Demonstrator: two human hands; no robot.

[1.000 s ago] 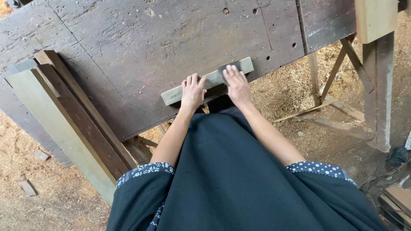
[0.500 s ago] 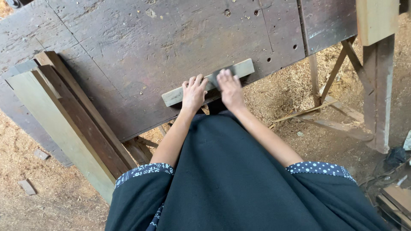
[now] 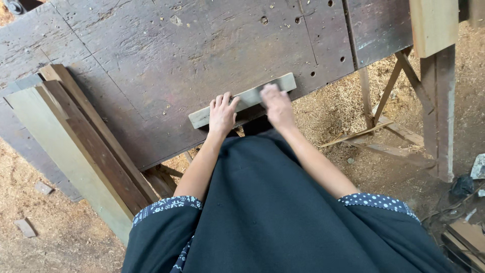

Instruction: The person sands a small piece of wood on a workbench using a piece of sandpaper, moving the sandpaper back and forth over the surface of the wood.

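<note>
Small wood strip (image 3: pixel 242 100) lies center frame at workbench (image 3: pixel 151 60) near edge. Left hand (image 3: pixel 222 114) presses flat, fingers spread, pinning it; right hand (image 3: pixel 275 103) blurred on top, grip unclear.

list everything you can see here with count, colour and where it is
wood strip: 1, pale grey-green, lying at the near edge of the workbench under both hands
workbench: 1, dark weathered wood with drilled holes, across the top of the view
planks: several, pale green and dark brown, leaning against the bench on the left
post: 1, light wood, upper right
bench braces: several, brown, under the bench on the right
sawdust: pale tan, covering the floor
wood offcuts: 2, brown, on the floor lower left
left hand: 1, flat on the strip, fingers spread
right hand: 1, on the strip, blurred
</note>
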